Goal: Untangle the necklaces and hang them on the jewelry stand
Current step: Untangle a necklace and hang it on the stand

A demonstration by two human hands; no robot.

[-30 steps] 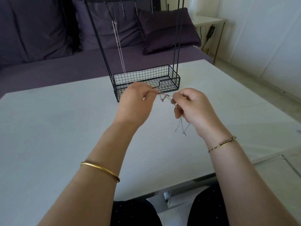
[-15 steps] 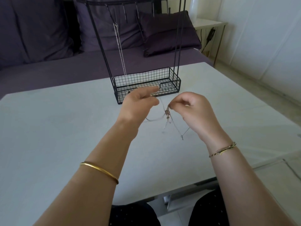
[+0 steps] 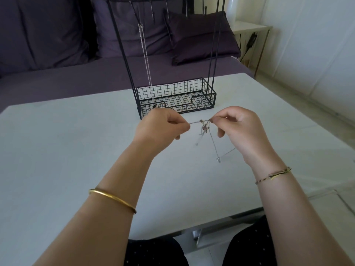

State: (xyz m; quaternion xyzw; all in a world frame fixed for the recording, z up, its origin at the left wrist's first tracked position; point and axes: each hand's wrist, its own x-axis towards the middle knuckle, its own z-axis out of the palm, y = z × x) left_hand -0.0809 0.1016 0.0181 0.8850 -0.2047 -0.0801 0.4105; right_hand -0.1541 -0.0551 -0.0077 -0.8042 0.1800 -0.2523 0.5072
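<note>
Far left, a purple sofa (image 3: 48, 35) is stretching along behind the white desk (image 3: 57, 150), which is carrying the stand. Nearer, a gold bangle (image 3: 113, 199) is sitting on the left forearm. The left hand (image 3: 159, 127) is hovering above the desk just on the near side of the stand, its fingers (image 3: 182, 125) curled in, with thumb and forefinger pinching one end of the necklaces (image 3: 195, 122).

Behind that hand, the black wire stand (image 3: 123, 50) is standing upright at the far middle of the desk, with a mesh basket at its foot and hooks along its top bar. One silver chain (image 3: 146, 60) is hanging straight down from a hook on the stand's left side, its lower end reaching into the basket.

Between the two hands, the necklaces are being held taut in the air, bunching into a small beaded knot (image 3: 204, 126). Thin strands are dropping from the knot down and to the right, and a small pendant (image 3: 218, 160) is dangling at their lowest point; I cannot tell whether it is touching the desk.

The right hand (image 3: 242, 129) is gripping the knot's right side, its fingers (image 3: 219, 117) curled and pinching the chain. A thin bracelet (image 3: 272, 175) is circling the right wrist. Far right, a white side table (image 3: 249, 27) is standing by the wall.
</note>
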